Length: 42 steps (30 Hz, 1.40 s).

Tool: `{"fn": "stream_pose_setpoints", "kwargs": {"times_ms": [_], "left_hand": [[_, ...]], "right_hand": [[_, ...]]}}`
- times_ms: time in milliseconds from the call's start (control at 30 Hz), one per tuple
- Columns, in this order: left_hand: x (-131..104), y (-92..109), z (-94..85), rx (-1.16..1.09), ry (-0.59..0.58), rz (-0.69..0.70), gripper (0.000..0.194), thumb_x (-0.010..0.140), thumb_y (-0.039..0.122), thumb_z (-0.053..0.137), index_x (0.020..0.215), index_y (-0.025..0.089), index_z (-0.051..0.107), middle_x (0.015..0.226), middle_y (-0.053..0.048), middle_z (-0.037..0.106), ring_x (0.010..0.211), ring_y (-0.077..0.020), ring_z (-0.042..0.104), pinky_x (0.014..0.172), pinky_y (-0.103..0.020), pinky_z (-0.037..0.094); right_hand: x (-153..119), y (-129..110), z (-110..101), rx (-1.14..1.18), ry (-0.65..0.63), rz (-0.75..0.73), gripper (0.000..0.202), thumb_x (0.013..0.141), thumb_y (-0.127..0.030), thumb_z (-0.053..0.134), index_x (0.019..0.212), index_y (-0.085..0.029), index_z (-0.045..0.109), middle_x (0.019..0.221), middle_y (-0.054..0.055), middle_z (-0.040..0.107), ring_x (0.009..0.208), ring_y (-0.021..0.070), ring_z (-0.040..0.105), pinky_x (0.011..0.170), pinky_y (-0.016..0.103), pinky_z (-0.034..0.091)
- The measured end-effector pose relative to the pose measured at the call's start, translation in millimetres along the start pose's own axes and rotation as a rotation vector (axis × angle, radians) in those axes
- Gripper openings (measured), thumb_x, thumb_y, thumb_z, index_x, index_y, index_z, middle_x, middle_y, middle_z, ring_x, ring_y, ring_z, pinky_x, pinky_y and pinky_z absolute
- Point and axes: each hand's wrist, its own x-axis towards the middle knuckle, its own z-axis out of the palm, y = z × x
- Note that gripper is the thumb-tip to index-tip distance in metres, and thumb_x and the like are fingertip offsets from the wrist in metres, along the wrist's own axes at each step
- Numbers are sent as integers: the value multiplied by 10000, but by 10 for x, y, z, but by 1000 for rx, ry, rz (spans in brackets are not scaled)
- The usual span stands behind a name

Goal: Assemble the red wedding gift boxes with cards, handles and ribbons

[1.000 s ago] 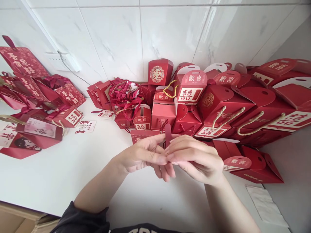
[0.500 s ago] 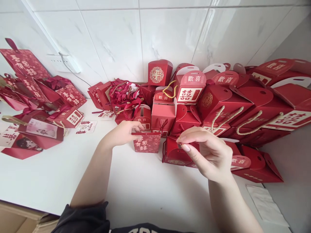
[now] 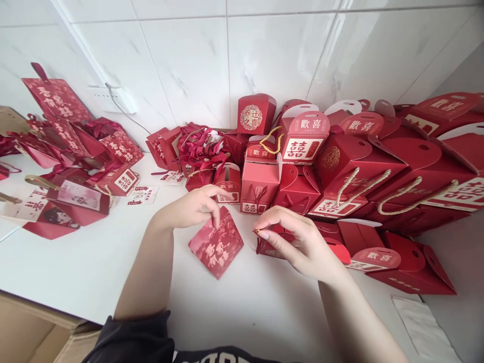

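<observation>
A red printed box [image 3: 217, 247] with pale lettering lies turned like a diamond on the white table [image 3: 212, 312]. My left hand [image 3: 194, 206] is over its upper left edge, fingers spread and curved; the fingertips meet or nearly meet the box. To the right of the box, my right hand [image 3: 291, 239] is raised above the table with thumb and index finger pinched on a tiny gold-coloured item [image 3: 257, 231], too small to identify.
Red gift boxes [image 3: 348, 161], some with rope handles, are stacked at the back right. A heap of dark red ribbons [image 3: 200, 151] stands behind my left hand. More red boxes [image 3: 71, 201] sit at left. A cardboard box [image 3: 34, 333] is at the lower left.
The printed box has turned and tipped from standing beneath my left hand to a diamond position nearer me. My left hand's fingers have spread. My right hand has moved left, still pinching.
</observation>
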Motion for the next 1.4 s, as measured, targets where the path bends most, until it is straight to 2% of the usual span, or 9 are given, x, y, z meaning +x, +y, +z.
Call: {"fn": "stream_pose_setpoints", "kwargs": {"times_ms": [167,300,467,667,767,967,1133,1233,1400], "left_hand": [[-132,249,141,-56,232,-150,309,919,305,515,1186,261,665,1259,-50,638,1145,-226,605,978,-348,488],[-399,366,246,10,145,-321,697,755,382,727,1402,298,482,1354,-67,591,1199,-293,584,926,-352,507],[-463,199,312,-23,70,-342,420,847,284,594,1266,260,607,1201,-54,684,1073,-255,653,926,-357,506],[-157,-62,520,-187,475,-206,425,792,303,680,1200,196,630,1188,-83,685,1104,-246,634,947,-333,497],[-30,-204,715,-268,580,-124,246,795,340,695,974,171,703,1029,-88,725,983,-224,671,931,-336,507],[7,-372,973,-374,708,-103,178,776,341,741,882,199,748,950,-83,735,922,-212,682,901,-351,532],[-24,-336,1031,-454,662,-98,165,823,320,696,880,179,762,1002,-100,746,965,-217,692,920,-342,533],[-59,-244,1052,-482,664,-130,248,877,343,632,936,131,746,945,-101,758,883,-210,710,811,-301,560],[-154,49,1005,-226,766,-65,275,961,279,502,886,135,725,795,-38,735,709,-128,666,656,-209,503]], "right_hand": [[-45,-49,-71,-51,20,-4,105,958,-170,547,1022,-218,616,958,41,644,853,158,628,785,286,508],[-69,-79,-117,-74,50,-8,100,957,-175,549,1014,-219,619,958,43,648,853,162,632,781,290,519],[-78,-95,-93,-94,45,-38,102,967,-210,535,1023,-222,619,981,62,655,873,187,640,777,315,539],[-41,-28,-10,-140,-8,-62,117,984,-201,502,1049,-216,598,996,65,646,901,182,631,801,314,519],[-21,40,33,-161,-30,-55,123,987,-187,488,1056,-212,587,1009,64,639,921,180,629,826,316,508],[8,127,80,-133,9,-43,111,953,-152,514,1024,-207,580,957,52,639,859,174,615,766,299,498],[50,204,165,-103,-12,-49,138,925,-95,485,972,-200,562,927,43,592,871,171,569,786,307,473],[59,253,262,-107,-37,-60,151,915,-94,480,993,-206,544,930,44,573,862,172,557,786,310,469],[50,290,396,-203,-34,-99,122,907,-123,510,982,-219,497,930,39,599,830,181,551,786,329,448]]}}
